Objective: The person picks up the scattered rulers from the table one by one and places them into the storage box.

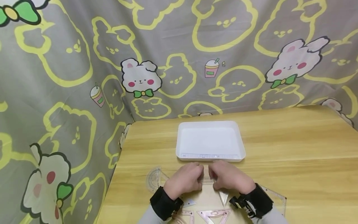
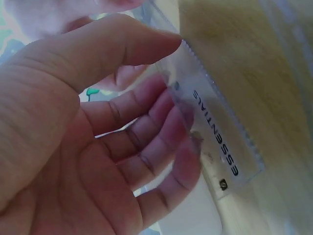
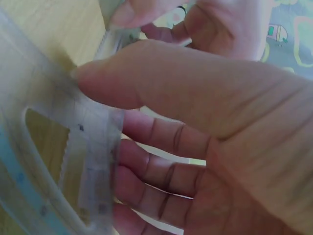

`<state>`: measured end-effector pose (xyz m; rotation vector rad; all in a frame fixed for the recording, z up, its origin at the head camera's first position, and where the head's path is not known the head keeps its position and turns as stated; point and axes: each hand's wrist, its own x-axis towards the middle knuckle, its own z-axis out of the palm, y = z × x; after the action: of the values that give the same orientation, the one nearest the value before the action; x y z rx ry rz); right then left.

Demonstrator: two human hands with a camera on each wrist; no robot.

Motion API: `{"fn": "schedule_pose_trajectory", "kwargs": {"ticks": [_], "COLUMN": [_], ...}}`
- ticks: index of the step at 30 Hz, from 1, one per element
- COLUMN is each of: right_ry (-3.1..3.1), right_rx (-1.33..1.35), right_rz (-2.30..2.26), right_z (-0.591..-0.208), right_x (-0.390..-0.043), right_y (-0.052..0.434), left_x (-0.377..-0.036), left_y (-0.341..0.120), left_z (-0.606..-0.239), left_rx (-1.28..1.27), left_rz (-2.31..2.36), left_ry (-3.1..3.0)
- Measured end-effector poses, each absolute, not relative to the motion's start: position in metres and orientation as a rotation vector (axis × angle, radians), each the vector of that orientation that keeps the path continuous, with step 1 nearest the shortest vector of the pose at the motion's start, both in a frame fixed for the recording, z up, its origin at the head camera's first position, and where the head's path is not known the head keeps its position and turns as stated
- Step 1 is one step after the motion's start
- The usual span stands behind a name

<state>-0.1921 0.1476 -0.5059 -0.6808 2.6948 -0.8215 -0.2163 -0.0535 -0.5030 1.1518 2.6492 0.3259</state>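
Both hands grip a clear plastic ruler (image 1: 207, 180) just in front of the white tray. My left hand (image 1: 188, 178) pinches one end between thumb and curled fingers. In the left wrist view the ruler (image 2: 215, 127) shows a wavy edge and black "ESSENTIALS" lettering. My right hand (image 1: 230, 178) pinches the other end, its thumb on the near face and its fingers behind. A clear set square (image 3: 36, 98) with a triangular cutout and a blue strip overlaps the ruler beside the right thumb; I cannot tell whether that hand holds it too.
The white tray (image 1: 211, 124) has a clear ruler (image 1: 209, 156) along its near inner side. A clear protractor (image 1: 152, 180) lies left. Nearer are a bluish triangle (image 1: 190, 202) and a pink set square (image 1: 214, 213). A larger clear set square (image 1: 275, 195) lies right. Patterned curtains (image 1: 179, 77) stand behind.
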Motion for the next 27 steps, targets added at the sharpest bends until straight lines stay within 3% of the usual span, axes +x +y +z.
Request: {"fn": "schedule_pose_trajectory", "kwargs": {"ticks": [8, 16, 27], "right_ry": [2.586, 2.633, 2.840], "right_rx": [-0.798, -0.730, -0.361], "right_rz": [-1.006, -1.240, -1.581], "right_z": [-0.507, -0.489, -0.483], "right_x": [-0.196, -0.209, -0.215], "right_y": [0.160, 0.198, 0.226], "left_x": [-0.222, -0.232, -0.239], "left_y": [-0.061, -0.064, -0.024], "left_z": [-0.499, -0.486, -0.480], "left_rx": [1.215, 1.258, 1.144], "left_rz": [0.524, 0.759, 0.918], "left_ry": [2.518, 2.597, 2.650]}}
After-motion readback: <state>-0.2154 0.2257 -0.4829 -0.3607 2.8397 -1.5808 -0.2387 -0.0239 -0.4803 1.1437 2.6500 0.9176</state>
